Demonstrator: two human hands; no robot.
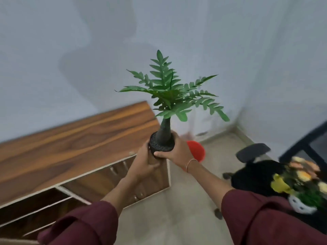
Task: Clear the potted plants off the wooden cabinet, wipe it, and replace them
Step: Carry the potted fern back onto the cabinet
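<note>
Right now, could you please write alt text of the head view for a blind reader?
The left hand and right hand hold a green leafy potted plant upright in the air near the right end of a wooden cabinet. To the right, a white pot of flowers stands on a black chair; a red container sits on the floor.

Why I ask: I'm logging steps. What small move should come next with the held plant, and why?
Probably carry the green potted plant rightward and set it beside the flower pot. The left hand and right hand grip it past the cabinet end. The visible cabinet top bears no plants, and no cloth shows, so wiping seems pending.
</note>
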